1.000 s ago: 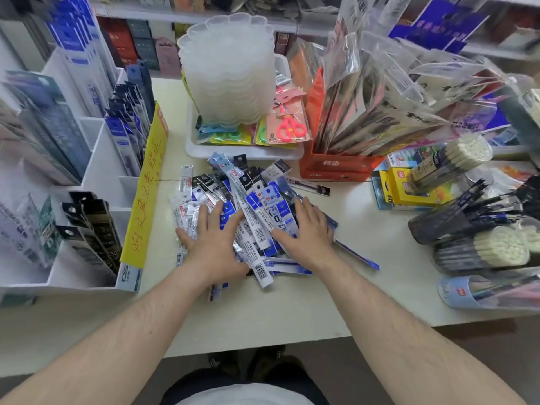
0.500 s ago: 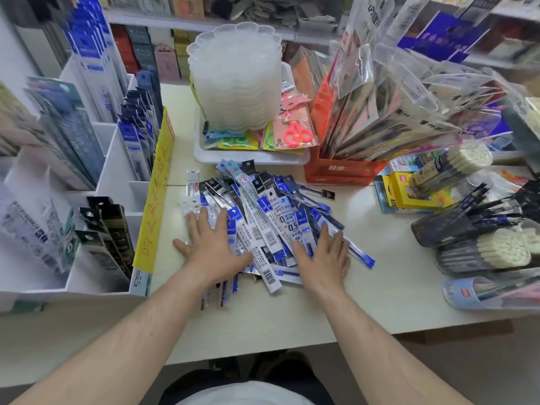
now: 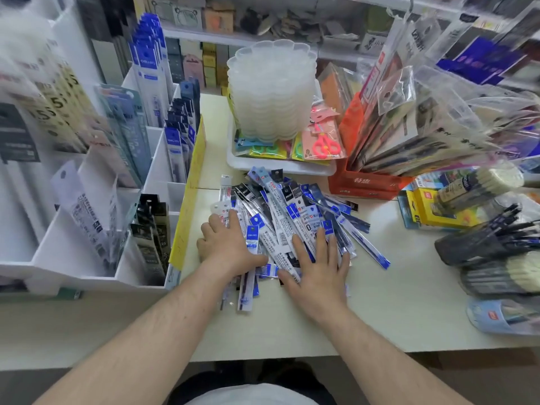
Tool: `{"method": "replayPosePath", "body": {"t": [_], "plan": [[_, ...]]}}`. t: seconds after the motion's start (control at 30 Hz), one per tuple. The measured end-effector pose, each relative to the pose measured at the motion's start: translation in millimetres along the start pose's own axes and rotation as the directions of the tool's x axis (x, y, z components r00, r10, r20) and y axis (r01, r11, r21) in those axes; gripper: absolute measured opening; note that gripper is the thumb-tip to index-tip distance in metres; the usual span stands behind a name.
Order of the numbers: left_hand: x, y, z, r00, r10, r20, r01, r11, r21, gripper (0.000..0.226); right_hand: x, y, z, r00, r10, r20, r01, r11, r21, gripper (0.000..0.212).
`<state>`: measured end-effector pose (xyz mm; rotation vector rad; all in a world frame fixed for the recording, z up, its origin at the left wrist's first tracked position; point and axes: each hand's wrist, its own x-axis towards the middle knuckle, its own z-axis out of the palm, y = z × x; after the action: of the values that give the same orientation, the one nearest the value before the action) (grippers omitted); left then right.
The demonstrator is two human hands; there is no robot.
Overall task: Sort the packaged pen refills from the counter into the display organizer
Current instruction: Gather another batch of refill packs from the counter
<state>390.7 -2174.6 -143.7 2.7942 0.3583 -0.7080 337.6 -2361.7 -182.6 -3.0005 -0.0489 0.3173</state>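
From the head camera, the packaged pen refills [image 3: 287,226] lie in a loose, crisscrossed heap on the counter [image 3: 380,311], just beside the white display organizer [image 3: 73,258] on the left, probably tipped out there so they can be sorted by type. The left hand [image 3: 230,247] and right hand [image 3: 318,267] both rest flat on the heap, fingers spread and gripping nothing, likely to corral the slippery packets. Several organizer compartments already hold upright packets.

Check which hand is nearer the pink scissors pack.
Right. The right hand lies on the refill pile below the pink scissors pack; the left hand sits farther left.
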Motion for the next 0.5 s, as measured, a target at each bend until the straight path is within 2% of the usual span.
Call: {"method": "replayPosePath", "body": {"t": [0.23, 0.33, 0.43, 0.5], "plan": [[1, -18, -11, 0.996, 0.07, 0.053, -0.073, 0.996, 0.056, 0.117, 14, 43, -18, 0.992, 0.12, -0.043, -0.118, 0.992, 0.04, 0.075], [3, -15, -13, 0.998, 0.025, 0.064, -0.031, 0.995, 0.096, 0.118, 21, 53, -27, 0.985, 0.163, -0.051, -0.162, 0.987, 0.022, 0.059], [5, -4, -12, 0.998, -0.064, 0.023, 0.062, 0.993, 0.098, 0.134, 25, 50, -33, 0.977, 0.205, -0.05, -0.204, 0.979, 0.028, 0.058], [8, 1, -12, 0.997, -0.079, -0.009, 0.08, 0.992, 0.097, 0.132, 27, 42, -37, 0.968, 0.235, -0.091, -0.23, 0.971, 0.064, 0.059]]}}
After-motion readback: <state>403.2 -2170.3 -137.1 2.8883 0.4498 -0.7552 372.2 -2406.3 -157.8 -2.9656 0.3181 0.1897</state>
